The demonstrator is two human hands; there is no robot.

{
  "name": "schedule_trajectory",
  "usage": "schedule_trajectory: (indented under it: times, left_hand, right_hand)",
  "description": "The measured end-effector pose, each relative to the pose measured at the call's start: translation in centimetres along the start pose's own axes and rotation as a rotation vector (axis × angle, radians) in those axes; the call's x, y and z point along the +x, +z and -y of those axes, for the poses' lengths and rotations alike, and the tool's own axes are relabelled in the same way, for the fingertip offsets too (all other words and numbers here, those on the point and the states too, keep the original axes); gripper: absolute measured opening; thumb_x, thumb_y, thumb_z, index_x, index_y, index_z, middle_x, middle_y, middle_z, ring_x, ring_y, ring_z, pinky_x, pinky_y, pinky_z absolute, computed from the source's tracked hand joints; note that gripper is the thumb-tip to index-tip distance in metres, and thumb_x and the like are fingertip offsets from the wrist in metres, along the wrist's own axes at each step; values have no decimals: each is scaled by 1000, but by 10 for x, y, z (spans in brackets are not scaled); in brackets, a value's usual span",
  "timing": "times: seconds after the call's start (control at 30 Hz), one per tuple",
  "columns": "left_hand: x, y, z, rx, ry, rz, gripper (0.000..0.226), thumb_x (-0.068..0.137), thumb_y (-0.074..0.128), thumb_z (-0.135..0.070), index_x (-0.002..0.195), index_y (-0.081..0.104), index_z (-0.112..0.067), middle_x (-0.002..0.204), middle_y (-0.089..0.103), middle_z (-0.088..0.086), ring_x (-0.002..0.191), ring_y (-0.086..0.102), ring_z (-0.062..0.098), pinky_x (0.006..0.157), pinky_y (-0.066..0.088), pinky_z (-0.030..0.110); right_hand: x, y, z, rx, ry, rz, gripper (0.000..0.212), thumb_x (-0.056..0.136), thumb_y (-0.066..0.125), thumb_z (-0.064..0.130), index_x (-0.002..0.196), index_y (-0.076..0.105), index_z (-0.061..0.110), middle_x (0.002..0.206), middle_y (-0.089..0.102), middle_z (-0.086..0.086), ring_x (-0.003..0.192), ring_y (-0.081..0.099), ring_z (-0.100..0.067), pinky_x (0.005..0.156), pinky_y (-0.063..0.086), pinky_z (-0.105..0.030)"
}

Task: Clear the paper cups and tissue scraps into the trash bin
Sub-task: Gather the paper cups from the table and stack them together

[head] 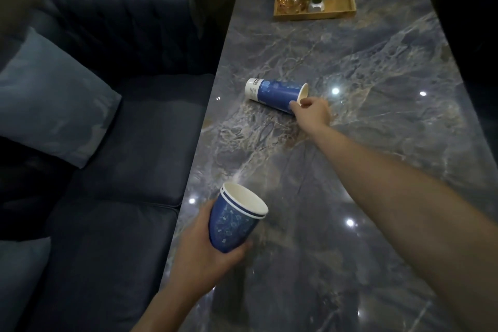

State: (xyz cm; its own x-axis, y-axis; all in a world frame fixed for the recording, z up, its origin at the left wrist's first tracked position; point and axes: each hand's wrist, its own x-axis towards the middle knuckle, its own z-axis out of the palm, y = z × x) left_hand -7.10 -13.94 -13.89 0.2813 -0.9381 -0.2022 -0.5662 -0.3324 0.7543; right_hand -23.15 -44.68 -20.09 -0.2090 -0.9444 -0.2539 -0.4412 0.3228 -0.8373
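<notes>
My left hand (204, 248) is low in the frame, just left of centre, its grip wrapped around two nested blue paper cups with white rims (234, 219) — mouths up and tilted toward the upper right, held over the near left edge of the glossy grey marble tabletop (363, 159). My right arm stretches from the lower right corner toward the middle of the frame, where my right hand (314, 110) meets a third blue paper cup with a white base (275, 94) that lies on its side on the tabletop, mouth facing right. There my grip pinches the cup's rim, thumb at the mouth and fingers against the outer wall. A wooden tray (342, 9) of small items sits at the top, right of centre. A dark sofa (129, 127) with a grey cushion (51, 100) fills the left.
</notes>
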Motion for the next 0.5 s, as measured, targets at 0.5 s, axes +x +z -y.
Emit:
schedule_trajectory:
  times: [0.5]
  left_hand:
    - [-27, -9, -3, 3, -13, 3, 72, 56, 91, -28, 106, 47, -57, 100, 61, -39, 86, 64, -13, 67, 50, 6]
  right_hand:
    - [-59, -59, -4, 13, -196, -63, 14, 83, 64, 15, 79, 71, 3, 73, 64, -5, 68, 56, -15, 65, 39, -23]
